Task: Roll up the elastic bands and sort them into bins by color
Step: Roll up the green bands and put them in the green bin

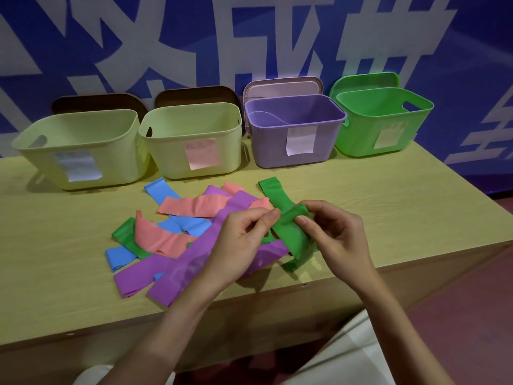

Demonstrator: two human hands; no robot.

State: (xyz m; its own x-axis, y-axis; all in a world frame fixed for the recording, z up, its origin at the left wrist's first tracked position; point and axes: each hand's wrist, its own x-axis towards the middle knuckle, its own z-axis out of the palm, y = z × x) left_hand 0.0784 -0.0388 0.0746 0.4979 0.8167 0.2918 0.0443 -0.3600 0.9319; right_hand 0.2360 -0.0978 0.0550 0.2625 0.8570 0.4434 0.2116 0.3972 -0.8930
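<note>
On the surface (361, 184), just right of the band pile (188, 232), left hand (244, 234) and right hand (333, 232) pinched a green band (288, 226), apparently starting its roll for the green bin (383, 120).

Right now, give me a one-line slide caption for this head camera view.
Both hands, left hand and right hand, roll a green band beside mixed bands, before four bins.

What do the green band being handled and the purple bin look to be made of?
Green band, held by the left hand and right hand: thin, stretchy rubber or latex, going by its limp folds and soft sheen. Purple bin: probably moulded plastic, rigid, smooth, matte.
</note>
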